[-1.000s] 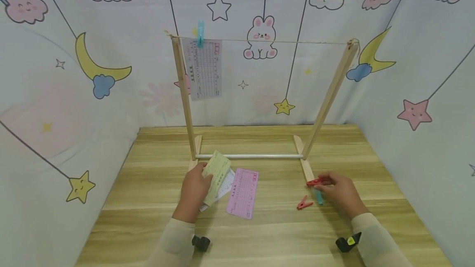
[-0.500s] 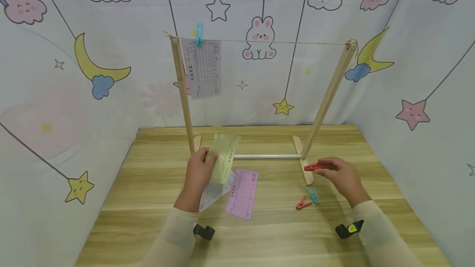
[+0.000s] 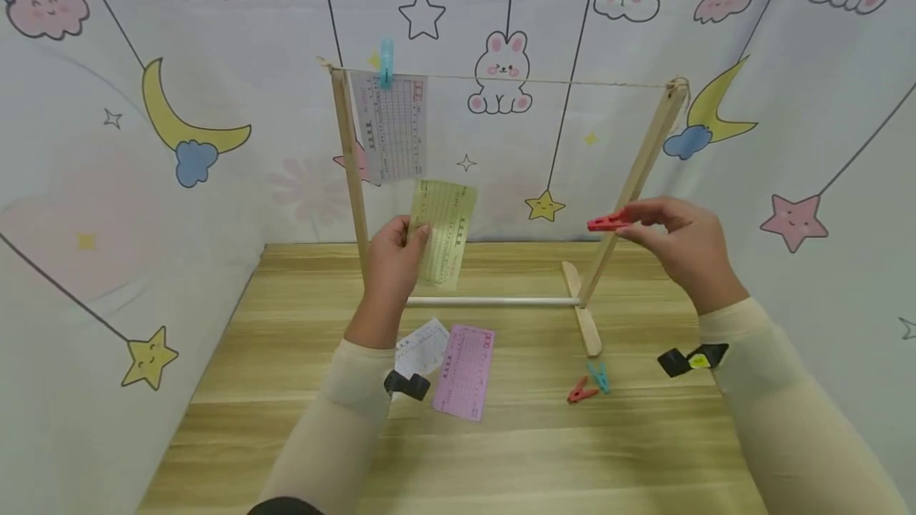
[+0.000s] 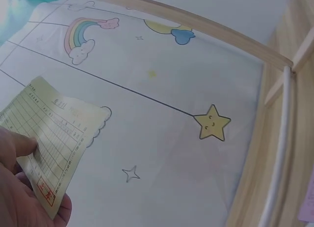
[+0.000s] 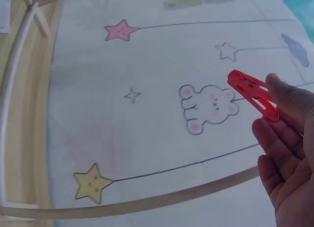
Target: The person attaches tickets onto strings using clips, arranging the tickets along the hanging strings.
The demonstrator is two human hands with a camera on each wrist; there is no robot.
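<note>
My left hand [image 3: 395,265] pinches a yellow-green printed form [image 3: 445,233] by its left edge, holding it raised in front of the frame, below the line. In the left wrist view the thumb lies over the slip [image 4: 49,133], which has a red stamp box at one corner. A red clothespin [image 3: 608,222] is between the thumb and fingers of my right hand [image 3: 683,249], in front of the right post. Its nose points left, and the right wrist view shows the clothespin [image 5: 252,95] gripped at its handle end. A pale form [image 3: 392,129] hangs from the string [image 3: 529,81] under a blue clothespin [image 3: 386,63].
Two wooden posts [image 3: 640,157] and a white crossbar [image 3: 494,302] make up the frame. On the table [image 3: 544,459] lie a pink form [image 3: 463,372], a white form [image 3: 422,348] partly behind the left wrist, another red clothespin [image 3: 581,391] and a blue-green clothespin [image 3: 599,377].
Both hands have risen from the table, the left with the yellow-green form and the right with the red clothespin. The white form stays on the table.
</note>
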